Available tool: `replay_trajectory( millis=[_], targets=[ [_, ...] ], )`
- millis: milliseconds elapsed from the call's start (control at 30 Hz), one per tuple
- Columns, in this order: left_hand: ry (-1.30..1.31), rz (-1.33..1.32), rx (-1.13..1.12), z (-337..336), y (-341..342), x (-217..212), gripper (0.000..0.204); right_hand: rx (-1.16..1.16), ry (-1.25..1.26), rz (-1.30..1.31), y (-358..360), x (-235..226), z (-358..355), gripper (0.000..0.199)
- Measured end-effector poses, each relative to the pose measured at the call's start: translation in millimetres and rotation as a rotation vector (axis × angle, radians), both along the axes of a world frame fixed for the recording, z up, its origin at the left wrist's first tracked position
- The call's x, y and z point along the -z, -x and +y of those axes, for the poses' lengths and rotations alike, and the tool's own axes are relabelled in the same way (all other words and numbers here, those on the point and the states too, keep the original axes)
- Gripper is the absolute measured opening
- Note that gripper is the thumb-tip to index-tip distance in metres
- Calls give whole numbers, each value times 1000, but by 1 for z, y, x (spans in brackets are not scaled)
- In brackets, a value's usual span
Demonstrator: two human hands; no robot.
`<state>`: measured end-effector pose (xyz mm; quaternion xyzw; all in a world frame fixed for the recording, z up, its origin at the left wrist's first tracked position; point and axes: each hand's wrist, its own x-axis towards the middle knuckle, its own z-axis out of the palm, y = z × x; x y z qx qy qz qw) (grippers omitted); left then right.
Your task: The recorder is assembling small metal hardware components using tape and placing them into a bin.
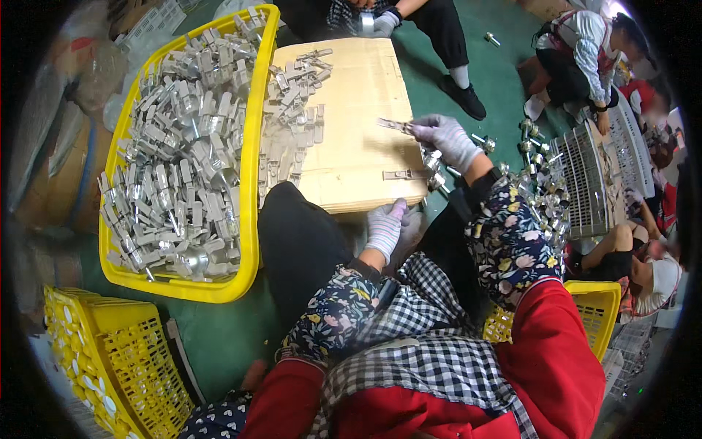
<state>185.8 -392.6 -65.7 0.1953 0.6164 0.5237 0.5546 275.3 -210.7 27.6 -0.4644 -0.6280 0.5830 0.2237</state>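
Observation:
My right hand [447,139], in a striped white glove, is raised over the right side of a cardboard-topped work surface [358,95]. Its fingers pinch a slim metal clip [393,125], slightly blurred, that points left. Below it, another flat metal clip [406,175] lies near the right edge of the cardboard. My left hand [385,230], gloved alike, is closed at the near edge, thumb up; what it grips, if anything, is hidden. Many loose grey metal clips [296,95] lie along the left side of the cardboard.
A yellow crate [252,146] heaped with metal clip pieces stands at left. A yellow basket [146,358] with yellow-and-white parts is at lower left. Round metal fittings [545,175] lie on the green floor at right, beside a grey crate [581,179]. Other people sit across and to the right.

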Motion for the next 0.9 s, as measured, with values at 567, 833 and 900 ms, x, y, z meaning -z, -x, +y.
replay_trajectory(
  millis=[567,833,900],
  targets=[
    [39,3,19,-2,0,2,37,-45,29,-205,-17,57,-3,21],
    [61,43,19,-3,0,-5,38,-14,45,-193,-13,59,-5,18],
    [58,52,6,-4,0,-7,39,-3,56,-150,-12,60,-6,16]
  ],
)
